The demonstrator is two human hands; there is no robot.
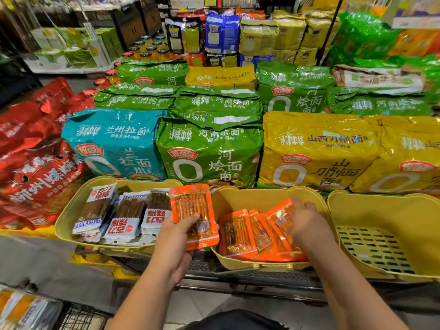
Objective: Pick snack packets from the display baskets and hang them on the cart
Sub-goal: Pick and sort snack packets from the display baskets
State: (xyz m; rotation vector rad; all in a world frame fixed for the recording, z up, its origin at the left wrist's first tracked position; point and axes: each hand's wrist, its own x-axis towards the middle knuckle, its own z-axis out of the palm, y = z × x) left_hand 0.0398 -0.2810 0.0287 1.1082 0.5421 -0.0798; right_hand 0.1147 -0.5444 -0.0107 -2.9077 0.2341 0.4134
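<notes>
My left hand (177, 236) grips an orange snack packet (192, 206) upright, between the left yellow basket (69, 210) and the middle yellow basket (240, 198). The middle basket holds several more orange packets (238, 232). My right hand (307, 220) reaches down into that basket, its fingers on the top orange packet (281, 215); the grip itself is hidden behind the hand. Brown-and-white snack packets (128, 215) fill the left basket. The cart is not clearly in view.
A third yellow basket (381, 210) at the right holds nothing visible. Large noodle multipacks in teal (114, 144), green (209, 151) and yellow (316, 151) are stacked behind the baskets. Red bags (40, 167) are piled at the left. A wire rack (78, 317) shows at the lower left.
</notes>
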